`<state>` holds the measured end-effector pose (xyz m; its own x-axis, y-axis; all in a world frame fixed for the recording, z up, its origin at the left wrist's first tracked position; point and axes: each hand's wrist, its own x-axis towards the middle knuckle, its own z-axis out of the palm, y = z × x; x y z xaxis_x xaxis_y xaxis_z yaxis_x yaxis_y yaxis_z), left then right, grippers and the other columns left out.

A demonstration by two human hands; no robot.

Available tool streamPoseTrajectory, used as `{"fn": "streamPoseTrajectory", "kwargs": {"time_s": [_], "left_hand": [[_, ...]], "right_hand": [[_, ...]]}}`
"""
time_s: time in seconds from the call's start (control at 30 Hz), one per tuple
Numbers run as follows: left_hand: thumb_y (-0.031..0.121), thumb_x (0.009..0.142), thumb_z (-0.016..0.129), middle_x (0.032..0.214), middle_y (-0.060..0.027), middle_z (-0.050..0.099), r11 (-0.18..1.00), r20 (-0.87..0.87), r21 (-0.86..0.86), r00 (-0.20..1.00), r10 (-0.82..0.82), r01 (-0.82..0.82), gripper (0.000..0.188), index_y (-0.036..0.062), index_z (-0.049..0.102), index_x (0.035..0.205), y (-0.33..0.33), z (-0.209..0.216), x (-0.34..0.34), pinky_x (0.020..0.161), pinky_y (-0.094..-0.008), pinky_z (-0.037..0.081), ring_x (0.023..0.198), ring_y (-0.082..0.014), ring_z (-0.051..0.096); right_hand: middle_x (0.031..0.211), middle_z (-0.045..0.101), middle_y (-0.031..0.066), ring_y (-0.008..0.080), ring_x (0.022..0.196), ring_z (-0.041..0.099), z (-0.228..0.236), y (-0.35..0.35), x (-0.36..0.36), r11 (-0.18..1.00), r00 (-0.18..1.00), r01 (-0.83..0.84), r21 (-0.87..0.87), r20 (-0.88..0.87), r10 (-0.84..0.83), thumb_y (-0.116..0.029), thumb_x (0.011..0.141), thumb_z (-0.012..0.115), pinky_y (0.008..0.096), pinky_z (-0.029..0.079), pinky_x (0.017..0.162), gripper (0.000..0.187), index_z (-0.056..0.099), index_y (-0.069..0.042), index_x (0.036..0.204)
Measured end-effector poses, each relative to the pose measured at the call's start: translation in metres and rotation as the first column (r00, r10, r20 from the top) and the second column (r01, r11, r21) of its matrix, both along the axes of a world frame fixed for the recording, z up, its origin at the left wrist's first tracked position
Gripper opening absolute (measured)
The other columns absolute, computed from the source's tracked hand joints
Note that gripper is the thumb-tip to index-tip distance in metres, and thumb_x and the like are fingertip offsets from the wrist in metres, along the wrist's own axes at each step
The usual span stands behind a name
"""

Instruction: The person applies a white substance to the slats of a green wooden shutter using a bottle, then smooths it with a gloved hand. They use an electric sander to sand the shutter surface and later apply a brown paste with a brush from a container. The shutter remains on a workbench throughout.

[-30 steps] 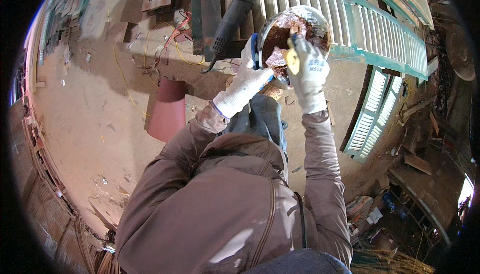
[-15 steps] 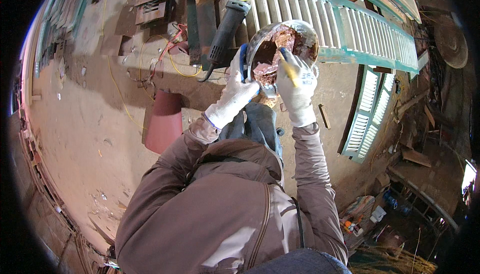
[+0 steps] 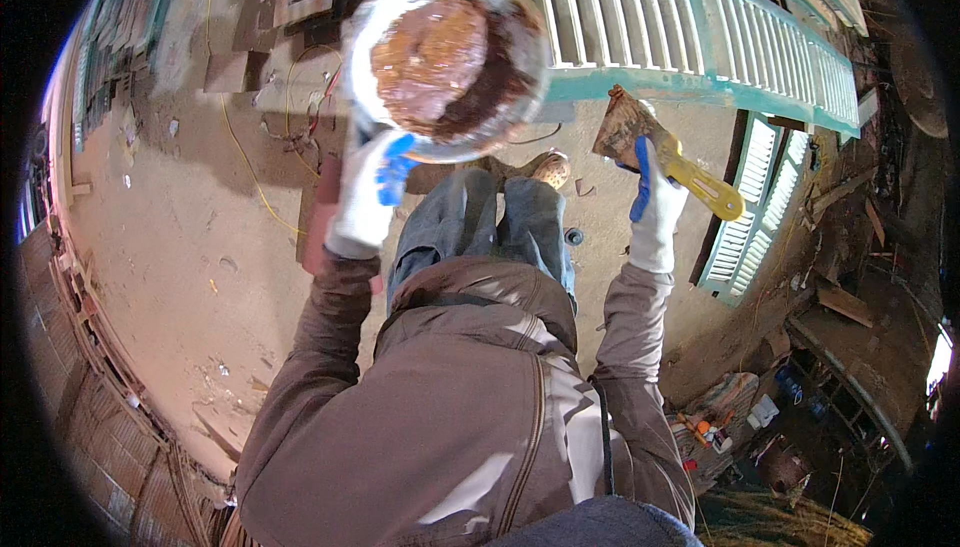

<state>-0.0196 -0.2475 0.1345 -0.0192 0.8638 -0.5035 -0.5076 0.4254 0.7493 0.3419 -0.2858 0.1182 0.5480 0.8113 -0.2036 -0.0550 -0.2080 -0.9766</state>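
- Dusty concrete floor (image 3: 150, 247) fills the left half of the view, with a yellow cord (image 3: 240, 142) snaking across it at ten o'clock and bits of debris scattered around.
- Up at one o'clock, a long teal louvered shutter (image 3: 700, 42) lies flat, its pale slats running off toward the right rim; a second, smaller shutter (image 3: 755, 212) leans at three o'clock.
- Left hand (image 3: 368, 192), in a white glove with blue fingertips, is raised at eleven o'clock and closed around the rim of a round metal can (image 3: 448, 59).
- That can is tipped toward the camera, so we look straight in: reddish-brown paste coats the inside.
- Right hand (image 3: 655, 209), gloved the same way, is out at two o'clock, well apart from the left, clamped on the yellow handle of a putty knife (image 3: 660, 142).
- Knife blade points up and left, smeared brown.
- Between the hands, at the centre, blue jeans (image 3: 500, 222) and a tan shoe (image 3: 545, 167) show below the brown jacket (image 3: 470, 397).
- Down at four o'clock, clutter of small tools and containers (image 3: 730, 417), too small to make out.
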Motion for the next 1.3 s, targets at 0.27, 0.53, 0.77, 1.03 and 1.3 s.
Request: {"fn": "streamPoseTrajectory", "kwargs": {"time_s": [0.27, 0.53, 0.77, 1.03, 1.3], "left_hand": [[0.026, 0.099, 0.063, 0.137, -0.0262, 0.058, 0.899, 0.057, 0.417, 0.984, -0.17, 0.131, 0.037, -0.004, 0.062, 0.122, -0.032, -0.071, -0.154, 0.11, -0.0691, 0.041, 0.128, -0.0498, 0.055], [0.024, 0.099, 0.062, 0.144, -0.0288, 0.053, 0.987, 0.05, 0.162, 0.999, -0.01, 0.002, 0.031, -0.0003, 0.063, 0.118, -0.029, -0.046, -0.14, 0.113, -0.072, 0.037, 0.133, -0.0517, 0.05], [0.02, 0.098, 0.061, 0.144, -0.0292, 0.051, 0.953, 0.149, 0.298, 0.983, -0.109, 0.06, 0.033, -0.0036, 0.06, 0.121, -0.03, -0.065, -0.145, 0.113, -0.0711, 0.038, 0.132, -0.0515, 0.05], [0.021, 0.095, 0.066, 0.137, -0.028, 0.056, 0.987, -0.053, 0.139, 0.995, 0.086, -0.078, 0.033, -0.0048, 0.06, 0.115, -0.013, -0.041, -0.112, 0.109, -0.0659, 0.045, 0.129, -0.0466, 0.055], [0.014, 0.093, 0.06, 0.143, -0.0261, 0.053, 0.99, 0.049, 0.096, 0.994, 0.1, -0.105, 0.041, -0.0072, 0.056, 0.128, -0.009, -0.064, -0.14, 0.113, -0.0614, 0.044, 0.132, -0.0446, 0.054]], "right_hand": [[0.124, 0.071, 0.011, 0.0276, 0.108, 0.07, -0.084, 0.022, 0.002, 0.937, 0.256, -0.305, -0.169, 0.933, 0.252, -0.011, 0.09, 0.069, 0.0391, 0.056, 0.087, 0.039, 0.067, -0.009, 0.129], [0.131, 0.066, 0.0088, 0.0272, 0.113, 0.066, -0.085, -0.007, -0.078, 0.833, 0.031, -0.334, -0.44, 0.879, 0.477, -0.021, 0.088, 0.063, 0.0432, 0.053, 0.089, 0.046, 0.065, -0.013, 0.132], [0.133, 0.066, 0.0121, 0.0303, 0.114, 0.065, -0.063, 0.038, -0.02, 0.853, 0.227, -0.268, -0.448, 0.831, 0.508, -0.016, 0.086, 0.065, 0.0442, 0.05, 0.092, 0.059, 0.056, -0.013, 0.144], [0.126, 0.067, 0.0066, 0.0266, 0.112, 0.064, -0.067, 0.017, -0.107, 0.724, 0.056, -0.403, -0.56, 0.774, 0.63, -0.02, 0.089, 0.061, 0.0453, 0.05, 0.091, 0.049, 0.061, -0.016, 0.138], [0.116, 0.074, 0.0113, 0.031, 0.104, 0.071, -0.069, 0.057, 0.018, 0.981, 0.236, -0.125, -0.15, 0.956, 0.176, -0.008, 0.087, 0.065, 0.0416, 0.056, 0.091, 0.041, 0.071, -0.015, 0.127]]}}
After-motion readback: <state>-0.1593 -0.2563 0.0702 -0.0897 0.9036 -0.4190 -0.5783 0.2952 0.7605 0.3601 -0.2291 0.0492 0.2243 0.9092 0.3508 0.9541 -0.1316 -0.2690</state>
